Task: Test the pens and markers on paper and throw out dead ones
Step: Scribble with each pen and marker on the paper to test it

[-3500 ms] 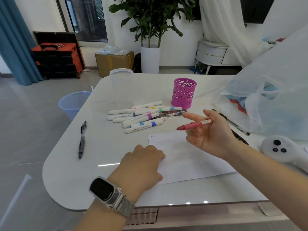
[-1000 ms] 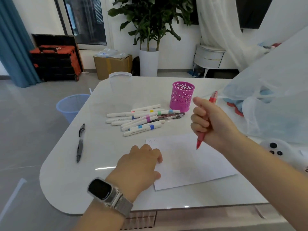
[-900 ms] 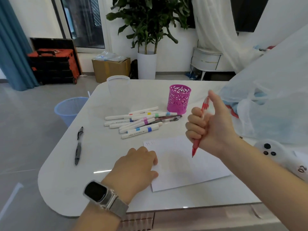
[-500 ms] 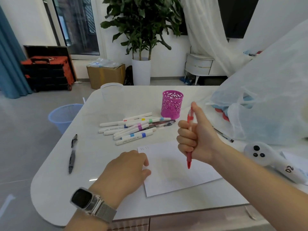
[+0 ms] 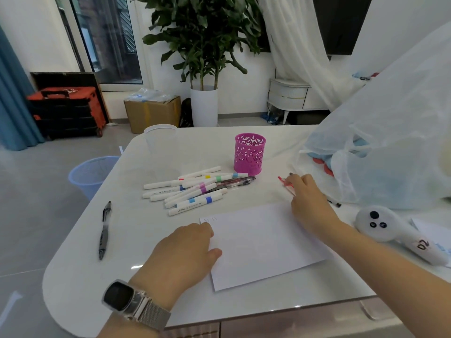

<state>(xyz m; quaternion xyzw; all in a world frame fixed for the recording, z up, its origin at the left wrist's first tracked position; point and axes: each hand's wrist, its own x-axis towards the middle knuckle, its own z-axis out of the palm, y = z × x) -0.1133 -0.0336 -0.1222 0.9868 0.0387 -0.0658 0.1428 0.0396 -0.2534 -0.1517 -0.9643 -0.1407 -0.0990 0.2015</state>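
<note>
Right hand: the right hand [image 5: 310,201] lies low over the glossy white table [image 5: 80,245], beyond the far right corner of the sheet, fingers reaching away from the camera.
Red pen: a slim red plastic pen [image 5: 285,182] lies under the fingertips of that hand, on or just above the table; its free end sticks out to the upper left of the fingers, and the rest is hidden beneath the hand.
Right grip: the fingers cover the pen; whether they pinch it or only rest on it cannot be told.
Left hand: the left hand [image 5: 185,252], a dark-faced watch with a metal mesh band [image 5: 131,301] on its wrist, presses on the near left edge of the paper with loosely bent fingers that hold nothing.
Paper: a white sheet of paper [image 5: 263,242] lies flat near the front edge of the table, with faint scribbles at its far left corner.
Markers: a loose heap of white markers with coloured bands [image 5: 192,189] lies beyond the sheet, with a couple of darker pens at its right side.
Holder: a magenta perforated metal pen cup [image 5: 249,153] stands upright just behind the heap, well left of the red pen.
Black pen: a black and grey click pen [image 5: 104,230] lies alone near the table's left edge.
Bin: a light blue mesh plastic waste basket [image 5: 91,173] stands on the floor beside the table's left side.
Right side: a large translucent white bag [image 5: 390,142] sits on the table just beyond the right hand.
</note>
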